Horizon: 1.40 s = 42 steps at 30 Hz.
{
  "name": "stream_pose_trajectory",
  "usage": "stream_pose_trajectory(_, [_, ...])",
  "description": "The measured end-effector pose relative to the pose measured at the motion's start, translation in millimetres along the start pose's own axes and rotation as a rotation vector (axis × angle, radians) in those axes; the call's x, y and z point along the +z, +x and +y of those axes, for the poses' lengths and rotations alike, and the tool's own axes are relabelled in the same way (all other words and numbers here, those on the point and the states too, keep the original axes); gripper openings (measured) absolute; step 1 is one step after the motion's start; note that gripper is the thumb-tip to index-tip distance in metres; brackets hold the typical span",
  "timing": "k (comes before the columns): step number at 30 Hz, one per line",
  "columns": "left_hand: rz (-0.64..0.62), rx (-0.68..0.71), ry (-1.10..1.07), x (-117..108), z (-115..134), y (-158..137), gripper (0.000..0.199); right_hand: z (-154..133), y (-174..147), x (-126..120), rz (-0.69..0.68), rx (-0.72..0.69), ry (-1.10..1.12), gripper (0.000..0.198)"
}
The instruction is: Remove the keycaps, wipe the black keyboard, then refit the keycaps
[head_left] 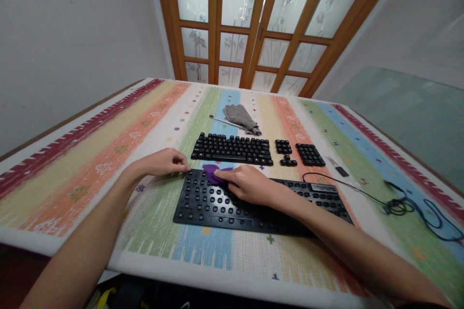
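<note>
A black keyboard base (203,217), stripped of its keycaps, lies flat in front of me with rows of bare switch posts showing. My left hand (166,161) is closed, its curled fingertips gripping the base's far left corner. With its fingers pressed down, my right hand (250,184) holds a purple cloth (211,174) against the upper left rows of posts. My right forearm crosses over the right part of the base and hides some of it. Just beyond the base, the removed black keycaps (232,148) are laid out in keyboard order.
Behind the keycaps lie a crumpled grey cloth (239,117) and a thin brush-like stick (224,121). A small keycap-puller-like tool (341,171) sits at right. The keyboard's cable (398,206) coils on the striped tablecloth (152,231). Wooden glass-paned doors (250,29) stand beyond the table.
</note>
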<state>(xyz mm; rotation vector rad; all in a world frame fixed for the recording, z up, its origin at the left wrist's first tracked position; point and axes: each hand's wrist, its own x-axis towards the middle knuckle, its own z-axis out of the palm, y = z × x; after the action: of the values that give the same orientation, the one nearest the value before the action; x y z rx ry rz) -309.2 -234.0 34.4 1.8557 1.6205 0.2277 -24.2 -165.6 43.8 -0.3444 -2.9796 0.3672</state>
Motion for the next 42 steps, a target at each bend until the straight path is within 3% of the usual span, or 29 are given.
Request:
stream_pose_trajectory(7, [-0.001, 0.004, 0.004, 0.8, -3.4, 0.6, 0.038, 8.6, -21.9, -12.5, -0.053, 0.086, -0.03, 0.044])
stream_pose_trajectory(11, [-0.009, -0.005, 0.029, 0.5, -2.2, 0.2, 0.04, 3.0, -22.5, -20.6, 0.03, 0.127, 0.001, 0.039])
stream_pose_trajectory(14, [-0.005, -0.005, 0.035, 0.2, -0.1, -0.4, 0.04, -6.6, -21.5, -17.1, 0.087, 0.069, 0.029, 0.044])
stream_pose_trajectory(21, [-0.016, -0.013, 0.023, -1.0, 3.9, -1.1, 0.041, -12.0, -35.7, -0.5, -0.105, -0.046, -0.135, 0.051])
stream_pose_trajectory(29, [-0.012, -0.024, 0.009, 0.1, 0.8, -0.5, 0.038, -11.8, -50.3, -11.9, -0.113, -0.074, -0.107, 0.028])
stream_pose_trajectory(36, [-0.015, -0.014, 0.009, -0.2, 0.8, -0.9, 0.041, -9.9, -46.7, -12.7, -0.046, 0.019, -0.111, 0.027])
stream_pose_trajectory(42, [-0.01, -0.018, 0.014, 0.3, 0.3, -0.7, 0.04, -1.9, -47.0, -13.5, -0.081, 0.071, -0.119, 0.019])
